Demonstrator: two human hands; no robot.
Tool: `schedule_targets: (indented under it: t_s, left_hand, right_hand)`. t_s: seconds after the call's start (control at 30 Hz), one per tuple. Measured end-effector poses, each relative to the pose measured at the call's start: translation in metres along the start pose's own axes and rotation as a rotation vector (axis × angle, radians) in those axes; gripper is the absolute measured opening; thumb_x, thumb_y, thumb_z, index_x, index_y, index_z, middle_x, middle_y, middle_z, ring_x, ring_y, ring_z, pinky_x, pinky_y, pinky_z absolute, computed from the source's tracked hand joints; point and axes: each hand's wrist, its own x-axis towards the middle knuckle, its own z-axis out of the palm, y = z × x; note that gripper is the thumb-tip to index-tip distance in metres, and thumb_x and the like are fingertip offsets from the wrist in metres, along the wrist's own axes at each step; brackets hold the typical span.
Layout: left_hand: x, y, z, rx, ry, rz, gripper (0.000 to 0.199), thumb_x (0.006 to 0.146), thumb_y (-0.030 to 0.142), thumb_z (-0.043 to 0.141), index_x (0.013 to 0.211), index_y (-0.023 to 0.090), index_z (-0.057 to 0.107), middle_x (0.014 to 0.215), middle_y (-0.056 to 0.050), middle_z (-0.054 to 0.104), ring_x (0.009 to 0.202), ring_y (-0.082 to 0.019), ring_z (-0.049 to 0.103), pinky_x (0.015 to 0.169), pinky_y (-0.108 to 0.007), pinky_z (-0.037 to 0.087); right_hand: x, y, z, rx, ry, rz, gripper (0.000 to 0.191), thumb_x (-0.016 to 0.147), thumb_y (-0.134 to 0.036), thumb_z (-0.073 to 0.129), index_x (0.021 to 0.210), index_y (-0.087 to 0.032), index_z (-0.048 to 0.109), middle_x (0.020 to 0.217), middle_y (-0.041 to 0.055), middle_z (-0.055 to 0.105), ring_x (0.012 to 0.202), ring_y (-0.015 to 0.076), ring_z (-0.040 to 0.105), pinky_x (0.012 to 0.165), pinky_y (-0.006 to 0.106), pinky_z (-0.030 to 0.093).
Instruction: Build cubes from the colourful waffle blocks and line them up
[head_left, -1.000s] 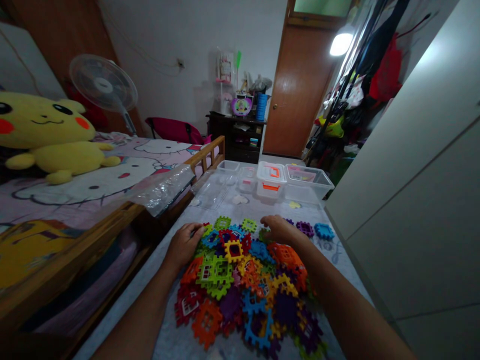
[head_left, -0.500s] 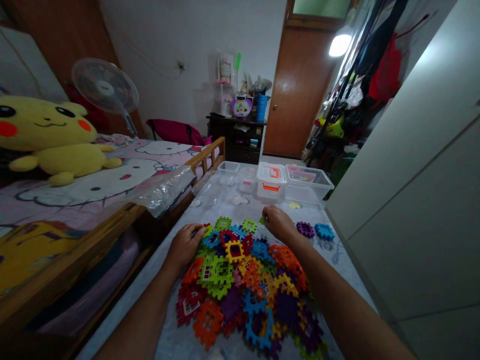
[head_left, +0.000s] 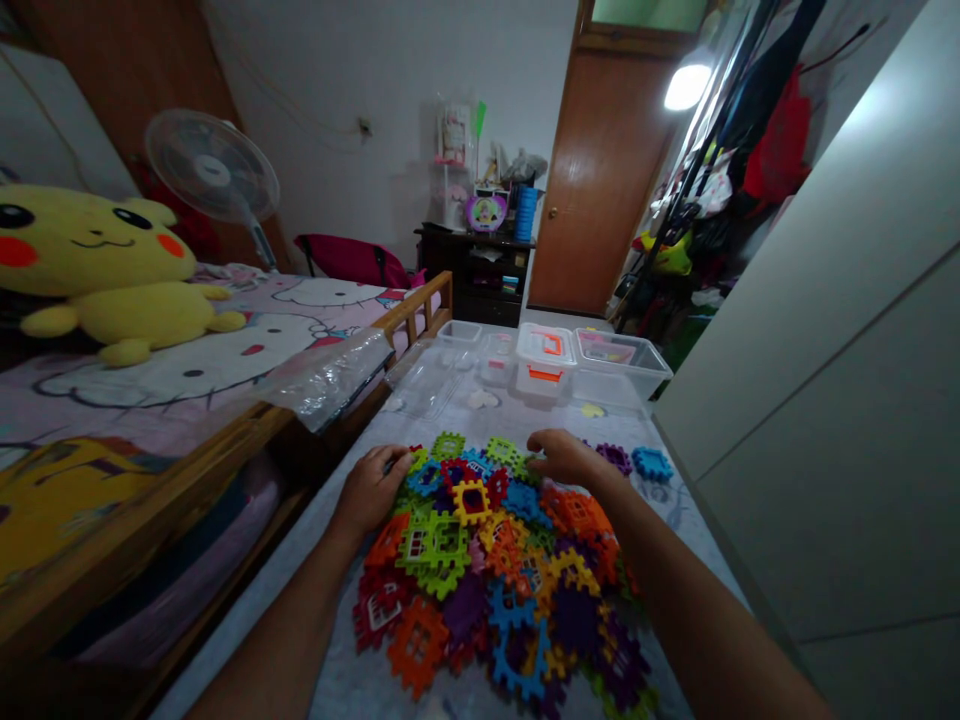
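A heap of colourful plastic interlocking building pieces [head_left: 471, 500] with toothed edges lies on the light blue cloth. My left hand [head_left: 375, 485] rests at its left edge, fingers curled near a lime green piece; what they hold, if anything, is hidden. Over the far right side of the heap is my right hand [head_left: 566, 457], its thumb and fingers apart beside a green piece [head_left: 519, 466]. That piece lies close to another lime green window piece [head_left: 501, 450]. Beyond my right wrist are a purple piece [head_left: 616, 458] and a blue piece [head_left: 652, 463].
Clear plastic boxes stand at the far end, one with an orange-handled lid [head_left: 546, 345], another open box [head_left: 622, 355] beside it. A wooden bed rail [head_left: 225, 455] runs along the left. On the right rises a pale cabinet [head_left: 840, 400].
My right hand has lowered slightly toward the heap and its fingers have parted. The green piece at its fingertips now lies by the other green piece. My left hand stays put.
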Motion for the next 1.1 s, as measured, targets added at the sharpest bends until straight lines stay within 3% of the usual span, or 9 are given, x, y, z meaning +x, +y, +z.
schedule_targets:
  t_s: [0.33, 0.67, 0.87, 1.1]
  left_hand:
    - [0.001, 0.003, -0.002, -0.001, 0.003, 0.011, 0.042, 0.084, 0.051, 0.043, 0.094, 0.018, 0.067, 0.101, -0.008, 0.068, 0.099, -0.025, 0.061, 0.092, -0.037, 0.046]
    - [0.0, 0.002, -0.001, -0.004, -0.004, 0.013, 0.039, 0.086, 0.048, 0.042, 0.095, 0.019, 0.066, 0.101, -0.008, 0.067, 0.099, -0.024, 0.061, 0.093, -0.037, 0.046]
    - [0.0, 0.004, -0.001, -0.001, -0.004, 0.005, 0.039, 0.085, 0.049, 0.042, 0.095, 0.019, 0.066, 0.1, -0.007, 0.067, 0.098, -0.024, 0.06, 0.093, -0.036, 0.045]
    - [0.0, 0.006, -0.001, -0.005, 0.004, 0.016, 0.039, 0.085, 0.048, 0.043, 0.093, 0.019, 0.067, 0.099, -0.007, 0.068, 0.098, -0.024, 0.061, 0.093, -0.036, 0.046]
  right_hand:
    - [0.001, -0.016, 0.012, -0.121, -0.031, -0.032, 0.038, 0.068, -0.028, 0.069, 0.102, -0.01, 0.065, 0.104, 0.0185, 0.066, 0.097, 0.0279, 0.061, 0.081, 0.029, 0.044]
    - [0.022, -0.021, -0.002, -0.076, 0.09, -0.028, 0.038, 0.074, -0.035, 0.067, 0.105, -0.013, 0.063, 0.105, 0.0145, 0.065, 0.099, 0.0242, 0.059, 0.082, 0.027, 0.042]
    - [0.042, -0.03, 0.015, -0.049, 0.083, -0.026, 0.039, 0.072, -0.038, 0.068, 0.101, -0.012, 0.065, 0.101, 0.014, 0.065, 0.092, 0.0222, 0.061, 0.078, 0.026, 0.044]
    - [0.046, -0.031, 0.024, -0.054, 0.059, -0.022, 0.041, 0.068, -0.036, 0.071, 0.1, -0.012, 0.065, 0.102, 0.0153, 0.064, 0.093, 0.024, 0.061, 0.078, 0.027, 0.044]
